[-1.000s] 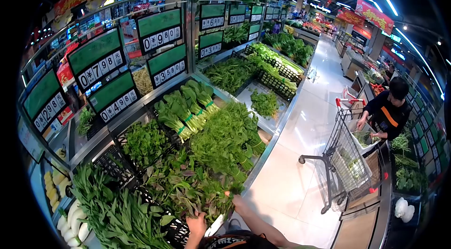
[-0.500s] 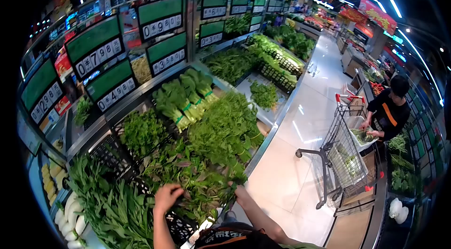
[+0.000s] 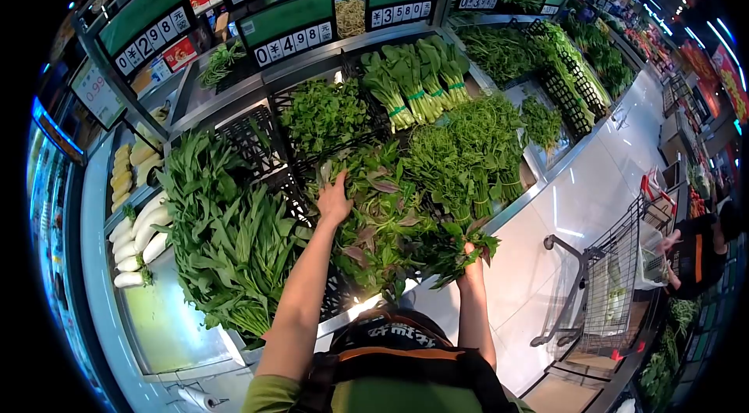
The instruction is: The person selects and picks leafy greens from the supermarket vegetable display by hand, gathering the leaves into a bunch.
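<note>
My left hand reaches into the far left side of a loose pile of purple-tinged leafy greens. Its fingers are apart and touch the leaves; the fingertips are partly hidden. At the pile's near right edge, my right hand is closed around a small bunch of leafy greens. Fine-leaved herb bunches lie just beyond it. To the left of my left arm is a heap of long-leaved greens. A bushy green herb lies in a black crate ahead of my left hand.
Bok choy bundles lie at the back, under price signs. White radishes are at far left. On the right, a shopping cart stands in the aisle, with a person beside it.
The view has swung left and downward. My left hand has moved farther into the pile. Leaves now show clearly in my right hand, over the pile's near right edge.
</note>
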A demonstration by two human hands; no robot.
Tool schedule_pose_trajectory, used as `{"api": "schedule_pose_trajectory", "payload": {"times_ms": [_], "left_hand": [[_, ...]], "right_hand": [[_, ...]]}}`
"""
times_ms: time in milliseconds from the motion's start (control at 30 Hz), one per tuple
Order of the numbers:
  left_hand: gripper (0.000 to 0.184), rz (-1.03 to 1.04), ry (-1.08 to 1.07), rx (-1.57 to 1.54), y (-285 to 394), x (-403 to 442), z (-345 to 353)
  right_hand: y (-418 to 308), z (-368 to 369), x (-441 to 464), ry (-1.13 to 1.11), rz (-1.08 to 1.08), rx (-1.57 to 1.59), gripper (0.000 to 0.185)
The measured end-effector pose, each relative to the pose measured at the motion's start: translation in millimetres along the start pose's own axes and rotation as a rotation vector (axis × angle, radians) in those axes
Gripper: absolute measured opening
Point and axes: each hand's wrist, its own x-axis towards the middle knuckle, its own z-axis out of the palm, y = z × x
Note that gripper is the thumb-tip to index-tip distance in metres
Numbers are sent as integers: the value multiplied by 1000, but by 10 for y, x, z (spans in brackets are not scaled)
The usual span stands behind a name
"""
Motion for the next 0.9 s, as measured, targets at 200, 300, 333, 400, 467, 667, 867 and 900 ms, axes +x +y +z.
{"api": "schedule_pose_trajectory", "payload": {"times_ms": [200,300,333,400,467,667,867,900], "left_hand": [[49,121,157,-581,-422,454,-379],[48,225,152,-694,-407,573,-787],[47,255,184,-756,-378,555,-887],[46,266,92,-936,-224,363,-1074],[43,320,-16,-1026,-184,305,-1035],[66,81,227,-427,-302,154,-436],[10,340,420,-212,-39,-597,-479],[9,347,381,-194,-59,-697,-371]], "right_hand": [[-150,46,-112,-1,-7,-18,26],[-118,-60,-28,2,-8,-21,27],[-108,-69,-11,5,-10,-38,28],[-97,-63,4,11,-15,-50,29],[-94,-16,-1,19,-24,-34,27],[-119,-7,-25,34,-21,-63,25],[-173,-18,-106,49,57,-30,23],[-156,-40,-104,28,55,-34,24]]}}
